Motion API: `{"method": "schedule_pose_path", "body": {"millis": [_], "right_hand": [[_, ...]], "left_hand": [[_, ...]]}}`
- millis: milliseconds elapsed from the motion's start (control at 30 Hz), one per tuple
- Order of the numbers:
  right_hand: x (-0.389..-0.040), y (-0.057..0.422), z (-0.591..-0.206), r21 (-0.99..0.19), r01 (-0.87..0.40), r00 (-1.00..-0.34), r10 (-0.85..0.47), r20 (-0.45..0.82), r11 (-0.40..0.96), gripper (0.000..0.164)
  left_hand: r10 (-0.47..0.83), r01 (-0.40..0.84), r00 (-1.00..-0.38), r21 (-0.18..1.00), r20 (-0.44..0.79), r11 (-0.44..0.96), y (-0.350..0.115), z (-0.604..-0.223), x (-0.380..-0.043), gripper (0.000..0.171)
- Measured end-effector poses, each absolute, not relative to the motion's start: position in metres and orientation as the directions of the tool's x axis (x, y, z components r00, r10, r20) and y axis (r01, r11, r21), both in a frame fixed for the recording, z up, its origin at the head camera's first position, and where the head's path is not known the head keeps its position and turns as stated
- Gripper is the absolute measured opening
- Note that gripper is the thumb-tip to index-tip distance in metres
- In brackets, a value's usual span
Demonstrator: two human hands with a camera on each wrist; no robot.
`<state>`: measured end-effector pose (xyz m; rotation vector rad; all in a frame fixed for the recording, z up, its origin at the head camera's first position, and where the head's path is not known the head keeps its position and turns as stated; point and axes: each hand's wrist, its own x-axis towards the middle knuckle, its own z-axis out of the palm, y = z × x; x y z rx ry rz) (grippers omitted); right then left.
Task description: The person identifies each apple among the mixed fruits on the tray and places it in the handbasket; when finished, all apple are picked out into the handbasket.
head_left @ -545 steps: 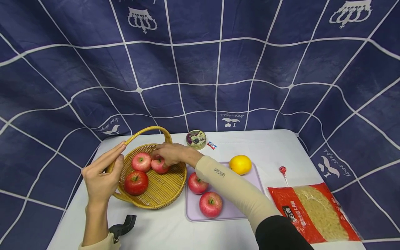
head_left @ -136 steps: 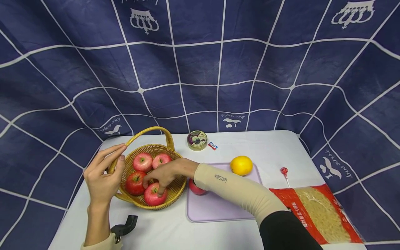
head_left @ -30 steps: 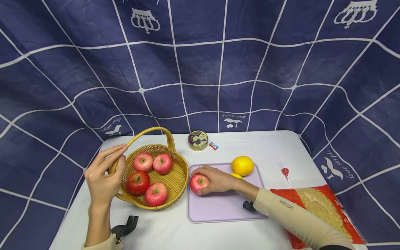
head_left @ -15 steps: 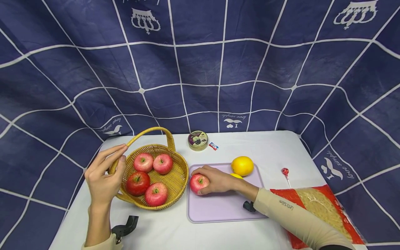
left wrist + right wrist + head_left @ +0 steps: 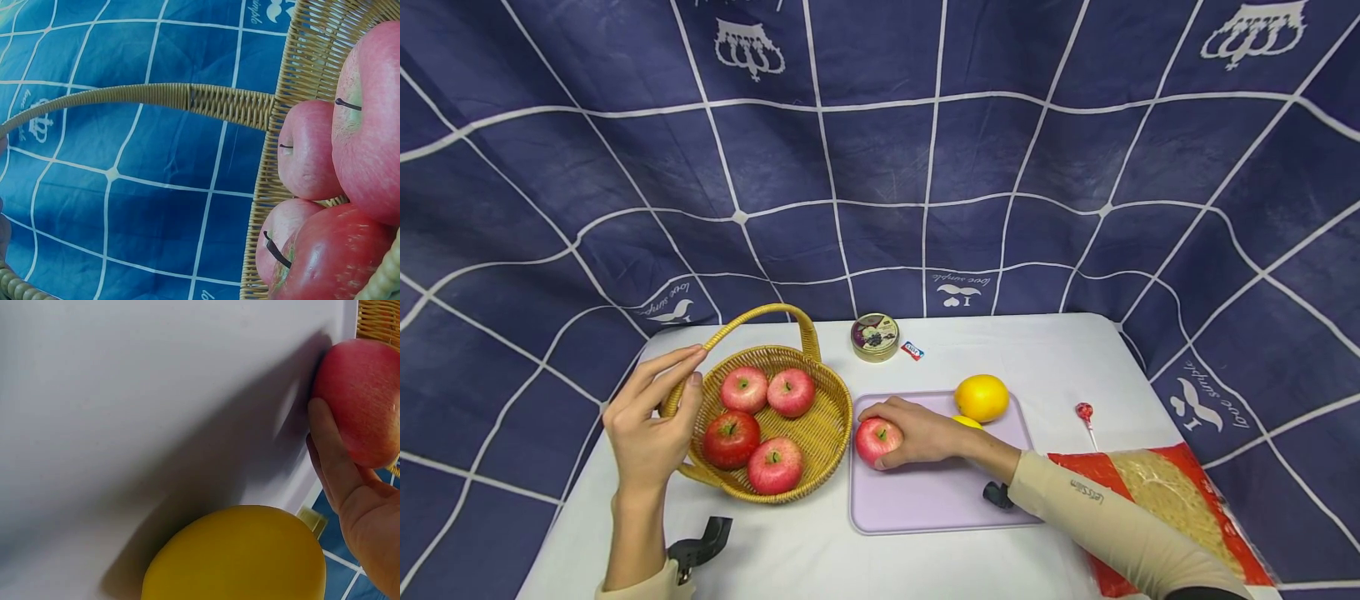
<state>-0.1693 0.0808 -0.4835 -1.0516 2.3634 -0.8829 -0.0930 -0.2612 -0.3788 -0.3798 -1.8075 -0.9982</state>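
Observation:
My left hand (image 5: 651,425) pinches the arched handle (image 5: 758,312) of a yellow wicker basket (image 5: 816,450) between thumb and fingers. Inside the basket sit several red-pink apples (image 5: 776,465), one of them darker red (image 5: 732,439). In the left wrist view the same apples (image 5: 365,125) crowd the basket's side, and the handle (image 5: 144,94) arches leftward. My right hand (image 5: 925,432) grips another apple (image 5: 876,442) on the left part of a lilac tray (image 5: 940,508). The right wrist view shows fingers and thumb around that apple (image 5: 359,400).
Toward the tray's back right lies a lemon-like yellow fruit (image 5: 982,397); a second one (image 5: 967,422) is mostly hidden behind my right wrist. Behind stand a round tin (image 5: 875,337) and a small wrapped sweet (image 5: 913,351). A lollipop (image 5: 1084,412) and a red food packet (image 5: 1172,492) lie right.
Since the oldest frame, the near tray apple has gone into the basket. My right hand has moved from the basket to the tray's other apple. Nothing visibly moves over the last second.

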Motion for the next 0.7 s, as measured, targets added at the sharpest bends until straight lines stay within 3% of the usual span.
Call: {"method": "schedule_pose_path", "body": {"millis": [700], "right_hand": [[-0.1681, 0.0781, -0.4796, -0.661, -0.542, -0.642, -0.763, -0.074, 0.519, 0.064]], "left_hand": [[-0.176, 0.646, -0.451, 0.456, 0.875, 0.612, -0.2606, -0.3785, -0.0928, 0.019]]}}
